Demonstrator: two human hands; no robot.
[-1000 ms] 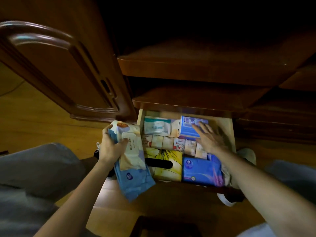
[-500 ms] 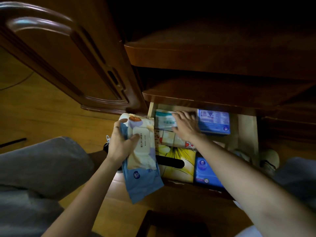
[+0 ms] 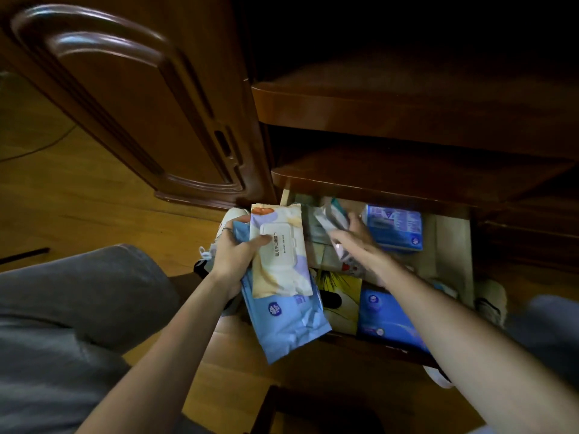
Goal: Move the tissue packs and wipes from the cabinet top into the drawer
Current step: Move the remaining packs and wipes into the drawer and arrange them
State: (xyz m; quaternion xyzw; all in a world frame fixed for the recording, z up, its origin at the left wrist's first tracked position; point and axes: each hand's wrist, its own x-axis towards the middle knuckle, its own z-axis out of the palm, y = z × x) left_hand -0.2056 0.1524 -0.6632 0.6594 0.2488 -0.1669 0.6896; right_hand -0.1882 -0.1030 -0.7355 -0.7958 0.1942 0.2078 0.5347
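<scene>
Left hand [image 3: 233,255] clamped on two stacked packs at the near left corner of the open drawer [image 3: 451,245]: a cream wipes pack [image 3: 282,270] with a white flip lid on top, thumb across the lid, over a light blue tissue pack [image 3: 288,327]. Right hand [image 3: 357,242] reaching into the drawer's far left, blurred, fingers [image 3: 340,238] apparently curled around a small crumpled white pack [image 3: 329,219]. Inside already: a blue box [image 3: 394,227] at the far right, a yellow tissue box [image 3: 341,296] and a blue pack [image 3: 388,321] along the near edge.
</scene>
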